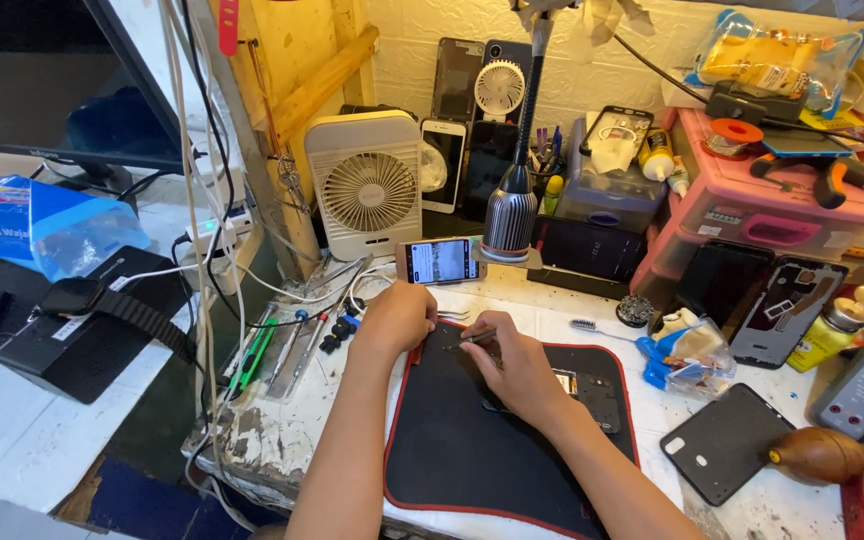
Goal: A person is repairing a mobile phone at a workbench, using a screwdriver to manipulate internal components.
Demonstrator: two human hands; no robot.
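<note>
I am looking down on a cluttered repair bench (282,440) with a chipped, stained white top, standing against a white brick wall (402,40). A dark monitor (62,80) is filling the far left corner, and a pink plastic drawer box (752,200) is sitting far right. A boxy white desk fan (364,185) is standing at the far middle, with a ribbed metal lamp base (509,222) just right of it and a small phone (438,261) lying lit between them. A black work mat (472,450) with a red stitched edge is covering the near middle of the bench. An opened phone body (597,395), dark and flat with its insides showing, is lying on the mat's right part, partly hidden behind the right hand. A black back cover (722,440) is lying right of the mat, with a brown rubber blower bulb (822,455) beside it. Screwdrivers (287,350) are lying left of the mat. My left hand (397,318) is resting curled at the mat's far left corner; I cannot tell whether it is holding anything. My right hand (517,365) is pinching slim metal tweezers (470,340), their tip pointing left over the mat.
</note>
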